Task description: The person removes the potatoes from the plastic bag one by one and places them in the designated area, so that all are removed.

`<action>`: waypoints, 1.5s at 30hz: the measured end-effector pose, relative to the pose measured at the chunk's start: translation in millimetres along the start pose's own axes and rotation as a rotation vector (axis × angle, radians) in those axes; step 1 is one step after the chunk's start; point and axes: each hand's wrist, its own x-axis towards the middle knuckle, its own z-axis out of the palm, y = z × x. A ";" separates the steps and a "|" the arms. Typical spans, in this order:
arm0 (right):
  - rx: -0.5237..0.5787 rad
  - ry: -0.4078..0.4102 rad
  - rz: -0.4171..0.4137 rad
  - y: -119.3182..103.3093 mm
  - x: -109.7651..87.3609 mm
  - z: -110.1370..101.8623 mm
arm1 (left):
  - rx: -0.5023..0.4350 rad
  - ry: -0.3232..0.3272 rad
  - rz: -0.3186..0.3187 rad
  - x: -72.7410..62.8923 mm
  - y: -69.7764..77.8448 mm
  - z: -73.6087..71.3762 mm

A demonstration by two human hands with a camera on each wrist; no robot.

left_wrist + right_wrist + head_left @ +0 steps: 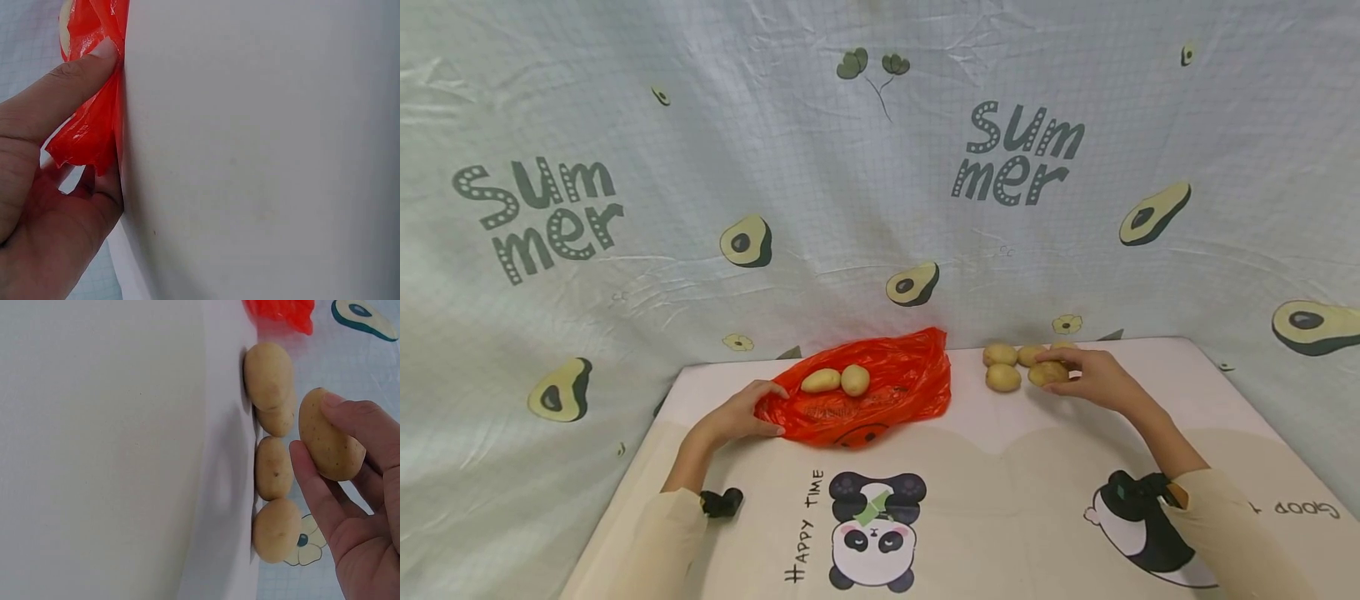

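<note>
A: What is the left hand (pixel 741 415) doing?

B: It is gripping the left end of the red plastic bag (pixel 917 379). The grip is looking narrow, with a fold of the thin film sitting between the digits.

A: And what is lying at the bag?

B: Two pale potatoes (pixel 854 381) are resting side by side against the red film, toward its far left part. I cannot tell whether they are lying inside it or on top.

A: Is the right hand (pixel 1096 379) holding anything?

B: Yes, it is pinching a single potato (pixel 331 439) between the thumb and the fingers, so the gap is matching that potato's width. In the right wrist view, the potato is hanging clear of the tablecloth (pixel 1000 508).

A: Where are the others sitting?

B: Four loose potatoes (pixel 1003 378) are clustering just beside the held one, near the far edge of the table and to the right of the bag. A strip of cloth is separating them from the bag.

A: What is surrounding all this?

B: An upside-down panda print (pixel 874 533) is showing on the cloth in front of the bag, and a pale avocado-print curtain (pixel 820 167) is hanging behind the table.
</note>
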 end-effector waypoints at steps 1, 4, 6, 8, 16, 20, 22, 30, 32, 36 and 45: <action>0.002 -0.001 -0.002 0.2 0.4 0.3 | -0.003 0.001 -0.003 0.0 0.0 0.0; 0.013 -0.002 -0.011 1.6 2.5 1.8 | -0.006 0.003 -0.003 -0.3 -0.1 -0.5; 0.025 -0.006 -0.015 3.3 4.2 3.4 | -0.007 0.005 0.001 -0.4 -0.3 -0.7; 0.022 -0.008 -0.008 5.7 5.6 5.3 | -0.004 0.003 0.013 -0.2 -1.0 -0.9; 0.049 -0.015 0.010 13.8 8.8 9.2 | 0.004 -0.003 0.001 0.1 -0.2 -0.8; 0.036 -0.009 0.003 16.9 9.4 10.0 | 0.006 -0.001 0.001 0.6 -0.7 -0.8; 0.017 -0.006 0.009 18.1 9.6 10.3 | 0.010 0.001 0.011 1.1 -1.7 -0.8; 0.004 -0.017 0.021 19.0 10.3 13.3 | 0.000 -0.003 0.016 2.1 -5.2 -0.8; 0.027 -0.019 0.017 19.3 11.5 14.3 | -0.003 -0.002 0.013 2.3 -5.7 -0.7; 0.047 -0.009 0.023 20.5 14.2 15.8 | -0.005 -0.003 0.006 2.5 -5.9 -0.4; -0.012 -0.024 0.046 20.4 16.7 15.4 | -0.005 -0.007 -0.013 2.5 -4.8 -0.5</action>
